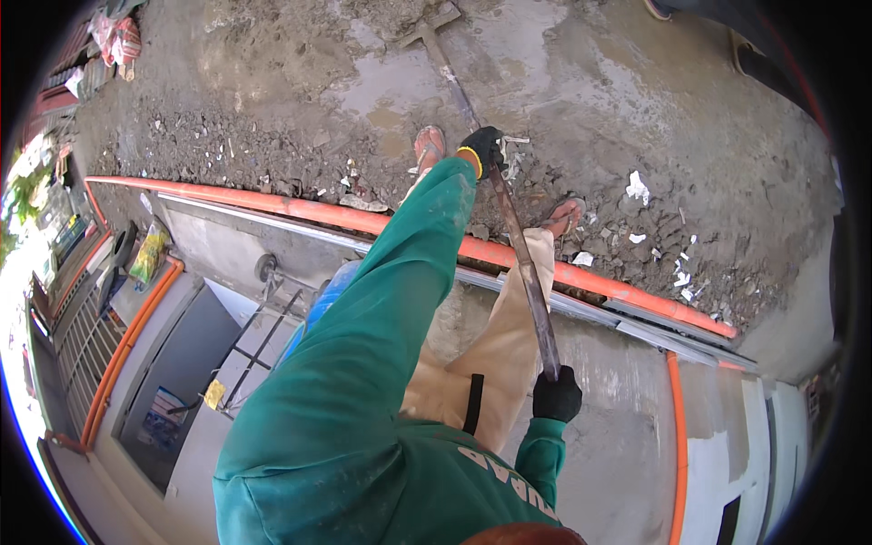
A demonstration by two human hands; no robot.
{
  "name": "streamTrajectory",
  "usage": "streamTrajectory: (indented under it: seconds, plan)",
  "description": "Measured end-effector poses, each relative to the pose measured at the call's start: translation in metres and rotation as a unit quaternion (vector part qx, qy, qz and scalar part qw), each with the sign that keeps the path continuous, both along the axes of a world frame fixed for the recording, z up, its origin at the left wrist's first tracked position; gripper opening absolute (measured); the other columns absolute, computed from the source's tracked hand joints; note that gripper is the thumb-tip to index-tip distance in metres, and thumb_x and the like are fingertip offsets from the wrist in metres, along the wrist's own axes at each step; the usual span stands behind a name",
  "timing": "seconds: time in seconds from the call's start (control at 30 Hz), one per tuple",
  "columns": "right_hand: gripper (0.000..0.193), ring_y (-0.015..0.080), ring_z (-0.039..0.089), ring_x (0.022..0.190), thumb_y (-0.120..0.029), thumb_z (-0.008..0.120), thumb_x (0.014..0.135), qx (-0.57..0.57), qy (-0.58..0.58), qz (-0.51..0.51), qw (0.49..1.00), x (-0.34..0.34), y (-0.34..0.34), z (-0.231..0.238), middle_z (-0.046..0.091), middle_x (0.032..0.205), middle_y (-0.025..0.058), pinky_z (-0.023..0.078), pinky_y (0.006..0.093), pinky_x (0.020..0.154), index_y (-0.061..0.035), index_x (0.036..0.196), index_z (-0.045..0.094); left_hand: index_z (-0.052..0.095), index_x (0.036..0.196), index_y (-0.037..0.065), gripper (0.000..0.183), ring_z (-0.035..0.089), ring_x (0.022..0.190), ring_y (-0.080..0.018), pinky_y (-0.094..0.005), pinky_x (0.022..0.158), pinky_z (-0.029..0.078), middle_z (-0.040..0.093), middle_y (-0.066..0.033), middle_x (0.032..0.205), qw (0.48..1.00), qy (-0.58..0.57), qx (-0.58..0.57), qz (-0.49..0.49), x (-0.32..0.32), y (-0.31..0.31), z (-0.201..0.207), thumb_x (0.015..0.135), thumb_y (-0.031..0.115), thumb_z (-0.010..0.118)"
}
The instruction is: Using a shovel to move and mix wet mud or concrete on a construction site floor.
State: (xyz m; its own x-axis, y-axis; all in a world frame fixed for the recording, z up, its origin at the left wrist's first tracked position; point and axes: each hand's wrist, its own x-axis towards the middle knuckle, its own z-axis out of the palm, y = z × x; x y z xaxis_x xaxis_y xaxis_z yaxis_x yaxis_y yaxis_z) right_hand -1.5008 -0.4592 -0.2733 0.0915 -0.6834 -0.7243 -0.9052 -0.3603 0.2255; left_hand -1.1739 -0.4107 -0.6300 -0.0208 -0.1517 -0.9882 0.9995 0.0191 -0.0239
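Note:
My left hand (483,150), in a black glove with a yellow cuff, grips the middle of a long-handled tool (520,238). Lower down, my right hand (557,395) in a black glove is closed around the near end of the handle. The shaft is worn and brownish and slants away from me to the upper left. At its far end a crosswise metal head (431,27) lies in wet grey mud (386,84). Mud partly covers that head, so I cannot tell a shovel from a hoe. Both my sleeves are green.
An orange pipe (300,207) runs across the ground between my sandalled feet and the house wall. White scraps (638,188) and rubble litter the soil. At the left are a blue object (329,295), a wheel (265,267) and a filled bag (148,254). Another person's foot (658,9) shows at the top.

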Motion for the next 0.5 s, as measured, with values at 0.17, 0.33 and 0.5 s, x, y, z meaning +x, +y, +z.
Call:
streamTrajectory:
  seconds: [0.17,0.33,0.5]
  plan:
    - [0.016,0.0404,0.063,0.062,-0.026,0.065,0.073,-0.014,-0.013,0.029,0.999,-0.001,0.059,0.021,0.063,0.064,0.0174,0.049,0.0520,0.056,-0.0114,0.076,0.060,0.055,0.076,0.014,0.017,0.049,0.047,-0.0210,-0.0422,0.049,0.046,0.045,-0.0029,0.054,0.999,-0.046,-0.008,0.012,0.008,0.058,0.020,0.086,0.027,0.062]
    - [0.017,0.0397,0.063,0.061,-0.027,0.068,0.071,-0.033,0.018,-0.022,0.999,-0.013,0.105,0.067,0.064,0.066,0.0171,0.048,0.0514,0.054,-0.0121,0.072,0.060,0.056,0.078,0.015,0.016,0.048,0.047,-0.0204,-0.0422,0.049,0.046,0.045,-0.0026,0.055,0.999,0.006,0.007,-0.034,0.012,0.057,0.091,0.083,0.026,0.065]
    - [0.021,0.0397,0.063,0.061,-0.029,0.071,0.071,0.005,-0.076,-0.033,0.997,0.041,0.105,0.061,0.063,0.065,0.0175,0.049,0.0491,0.053,-0.0105,0.072,0.061,0.060,0.083,0.012,0.015,0.049,0.047,-0.0209,-0.0462,0.049,0.045,0.048,-0.0024,0.059,0.992,-0.113,0.055,0.002,0.107,0.103,0.115,0.082,0.026,0.068]
